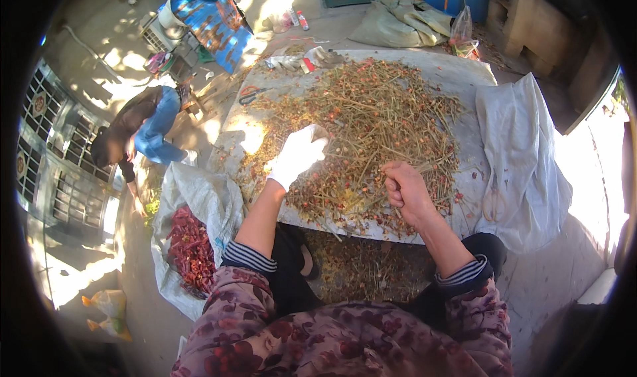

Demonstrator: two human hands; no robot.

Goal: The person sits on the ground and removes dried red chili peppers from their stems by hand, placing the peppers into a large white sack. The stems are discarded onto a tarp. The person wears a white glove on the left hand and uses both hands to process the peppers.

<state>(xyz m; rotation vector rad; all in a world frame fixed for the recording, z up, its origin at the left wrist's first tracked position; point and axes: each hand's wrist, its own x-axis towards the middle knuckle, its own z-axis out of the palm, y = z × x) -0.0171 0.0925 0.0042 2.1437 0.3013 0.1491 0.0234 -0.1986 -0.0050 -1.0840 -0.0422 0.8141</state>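
My left hand (300, 153), in a white glove bleached by sunlight, is over a pile of dry stems and reddish bits (378, 128). Its fingers curve to the right, and glare hides whether they hold anything. Bare and curled, my right hand (405, 190) is above the near right part of the pile, thumb and forefinger pressed together. Any small piece between those fingertips is too small to make out. The pile lies spread over a pale tabletop (463, 73). Left of my legs stands an open white woven sack (199, 188) with dried red chili peppers (190, 247) inside.
Scissors (254, 94) lie at the table's far left, near crumpled gloves (318, 58). A pale woven sack (517, 153) drapes over the right edge, with another pair of scissors (493, 205) on it. At left, a person (144, 123) bends toward the ground.
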